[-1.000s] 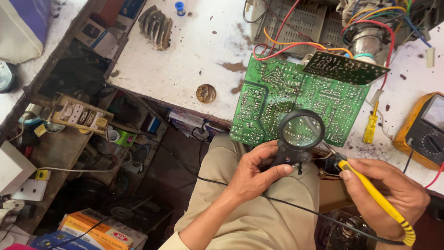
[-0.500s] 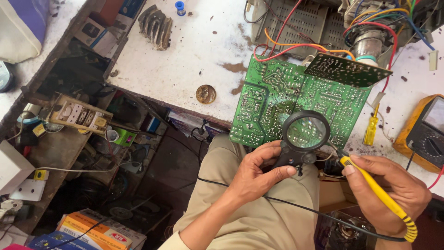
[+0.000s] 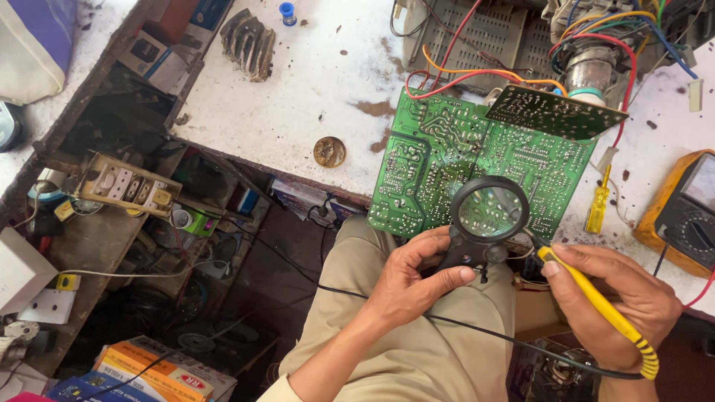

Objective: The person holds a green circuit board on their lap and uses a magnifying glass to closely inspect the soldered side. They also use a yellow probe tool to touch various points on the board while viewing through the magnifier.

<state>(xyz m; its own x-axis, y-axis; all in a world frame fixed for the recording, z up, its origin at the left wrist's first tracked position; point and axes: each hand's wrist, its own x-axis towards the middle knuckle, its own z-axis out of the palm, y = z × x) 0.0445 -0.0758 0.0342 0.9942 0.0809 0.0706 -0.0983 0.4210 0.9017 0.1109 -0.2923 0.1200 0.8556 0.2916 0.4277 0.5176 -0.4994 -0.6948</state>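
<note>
The left hand (image 3: 413, 279) curls around the black handle of a magnifying glass (image 3: 488, 216), lens raised over the lower edge of the green circuit board (image 3: 447, 160). The right hand (image 3: 618, 298) pinches a yellow soldering iron (image 3: 596, 309) pen-style, its long axis running diagonally, tip pointing up-left beside the lens. The board overhangs the white bench (image 3: 298, 97).

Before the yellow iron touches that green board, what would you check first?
1. Left hand grips the magnifier handle: ok.
2. Lens sits over the green circuit board: ok.
3. Right hand holds the yellow soldering iron like a pen: ok.
4. Iron tip on the right spot: cannot tell, it is hidden by the lens rim.
5. Black cord lies across the lap, clear of the board: ok.
6. Board steady on the table edge: cannot tell.
</note>
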